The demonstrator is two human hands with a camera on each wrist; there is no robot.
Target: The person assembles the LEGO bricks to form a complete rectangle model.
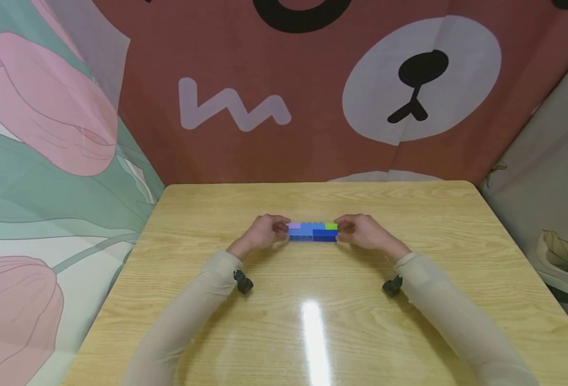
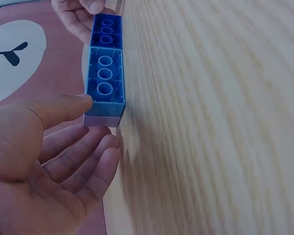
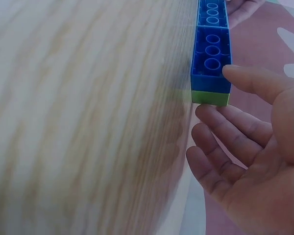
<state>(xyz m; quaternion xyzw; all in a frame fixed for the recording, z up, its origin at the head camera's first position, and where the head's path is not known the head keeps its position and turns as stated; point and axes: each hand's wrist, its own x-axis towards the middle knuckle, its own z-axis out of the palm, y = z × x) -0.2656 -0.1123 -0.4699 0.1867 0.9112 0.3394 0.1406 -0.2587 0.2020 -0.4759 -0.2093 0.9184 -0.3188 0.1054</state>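
A short bar of joined toy building bricks lies crosswise between both hands, over the table's middle. Its near row has a light blue brick [image 1: 300,232] on the left and a dark blue brick [image 1: 325,235] on the right. Behind them run a lilac brick [image 1: 294,225], a mid-blue brick [image 1: 312,226] and a green brick [image 1: 331,226]. Hollow undersides with round tubes face the wrist cameras. My left hand [image 1: 264,231] pinches the lilac end, thumb on the light blue brick. My right hand [image 1: 363,231] pinches the green end, thumb at the dark blue brick's edge.
The bar is at or just above the wood-grain table [image 1: 226,343]; any gap is hard to judge. A brown curtain with a bear print [image 1: 312,150] hangs behind the far edge. A floral curtain [image 1: 47,214] hangs at left. Small black cameras [image 1: 244,283] sit at both wrists.
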